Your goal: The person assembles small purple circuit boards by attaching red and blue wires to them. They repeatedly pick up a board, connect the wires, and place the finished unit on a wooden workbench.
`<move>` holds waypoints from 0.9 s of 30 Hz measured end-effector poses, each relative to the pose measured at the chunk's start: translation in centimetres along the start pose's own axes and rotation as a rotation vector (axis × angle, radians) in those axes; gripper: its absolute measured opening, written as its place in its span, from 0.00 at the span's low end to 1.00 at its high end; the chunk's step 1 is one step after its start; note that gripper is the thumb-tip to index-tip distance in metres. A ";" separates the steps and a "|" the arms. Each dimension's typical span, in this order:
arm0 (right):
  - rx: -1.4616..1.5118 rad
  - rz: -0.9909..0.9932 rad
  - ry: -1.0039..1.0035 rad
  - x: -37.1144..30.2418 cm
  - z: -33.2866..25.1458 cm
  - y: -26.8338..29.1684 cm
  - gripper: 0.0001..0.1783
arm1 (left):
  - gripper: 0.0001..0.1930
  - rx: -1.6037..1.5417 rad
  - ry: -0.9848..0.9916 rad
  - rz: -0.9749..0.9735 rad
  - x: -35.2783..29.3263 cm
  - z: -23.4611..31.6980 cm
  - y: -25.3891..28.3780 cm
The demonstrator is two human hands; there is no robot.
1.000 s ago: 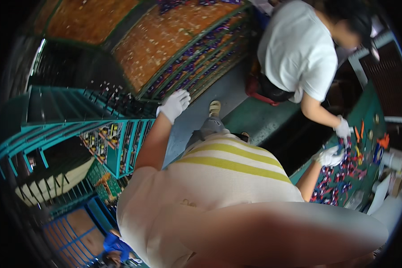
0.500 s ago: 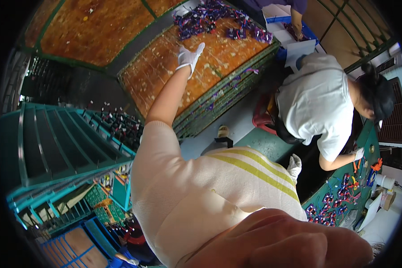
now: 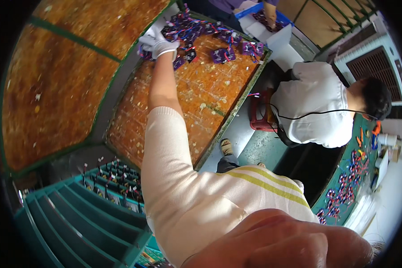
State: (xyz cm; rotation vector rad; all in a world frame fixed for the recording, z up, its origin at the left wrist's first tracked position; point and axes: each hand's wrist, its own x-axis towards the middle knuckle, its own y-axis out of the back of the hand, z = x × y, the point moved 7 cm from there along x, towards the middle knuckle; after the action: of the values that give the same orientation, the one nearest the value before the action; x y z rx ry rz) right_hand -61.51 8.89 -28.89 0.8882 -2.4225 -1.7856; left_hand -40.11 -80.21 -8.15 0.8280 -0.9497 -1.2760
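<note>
My left hand (image 3: 158,43), in a white glove, reaches to the far left corner of a worn brown wooden tabletop. Its fingers are spread over the edge of a heap of purple circuit boards with red, blue and black wires (image 3: 183,27). Some boards lie right beneath and beside the fingers; whether any is gripped cannot be made out. Separate purple boards (image 3: 223,54) rest to the right of the heap. Only a sliver of my right hand (image 3: 300,184) shows beyond my striped shirt, with its fingers hidden.
A teal rack (image 3: 85,219) with wired parts (image 3: 116,178) stands at the lower left. A co-worker in white (image 3: 312,105) sits at a green bench (image 3: 319,206) with more wired boards. Another person's hand (image 3: 270,18) is over a blue bin (image 3: 250,10).
My left hand has moved left and farther out, from above the bare wood to the heap of boards. My body has shifted toward the tabletop. The co-worker in white has turned, arm now hidden.
</note>
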 end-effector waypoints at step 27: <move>-0.069 -0.323 0.589 8.0 -18.2 -4.1 0.11 | 0.15 0.069 -0.444 -0.421 -18.4 -14.3 5.5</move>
State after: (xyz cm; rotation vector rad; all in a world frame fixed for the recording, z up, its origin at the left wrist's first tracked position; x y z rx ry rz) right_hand -60.50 -11.36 -28.67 1.5965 -1.9136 -1.3875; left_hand -25.57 -61.42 -10.97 0.8416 -1.2144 -1.8515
